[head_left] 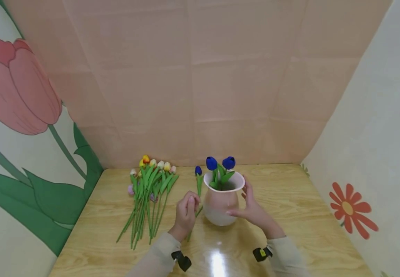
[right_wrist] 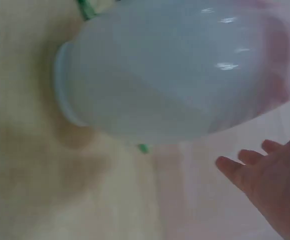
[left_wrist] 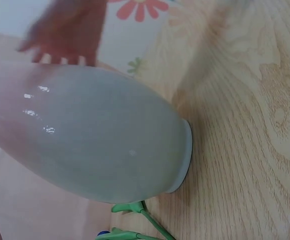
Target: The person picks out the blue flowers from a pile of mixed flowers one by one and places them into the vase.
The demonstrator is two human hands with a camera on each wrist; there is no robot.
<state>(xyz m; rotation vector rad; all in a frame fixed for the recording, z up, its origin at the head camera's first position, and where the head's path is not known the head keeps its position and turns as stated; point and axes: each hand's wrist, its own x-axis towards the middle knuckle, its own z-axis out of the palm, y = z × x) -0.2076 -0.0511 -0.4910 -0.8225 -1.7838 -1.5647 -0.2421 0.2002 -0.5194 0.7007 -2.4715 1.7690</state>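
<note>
A vase (head_left: 220,211), pink above and whitish below, stands upright on the table with two blue artificial tulips (head_left: 211,163) in its mouth. My right hand (head_left: 253,209) is at the vase's right side, thumb and fingers spread; in the right wrist view the fingertips (right_wrist: 227,165) are apart from the vase wall. To the left of the vase is my left hand (head_left: 186,212), its fingers loosely curled with no held thing visible. Another blue tulip (head_left: 198,171) lies on the table behind that hand, which hides part of its stem. Green stems (left_wrist: 130,234) show beside the vase in the left wrist view.
On the left lies a bunch of artificial tulips (head_left: 148,192) in yellow, white, pink and purple, stems toward me. The wooden table (head_left: 290,215) meets a pink cloth backdrop (head_left: 193,84) at the back. Flower-printed panels (head_left: 387,134) stand at both sides.
</note>
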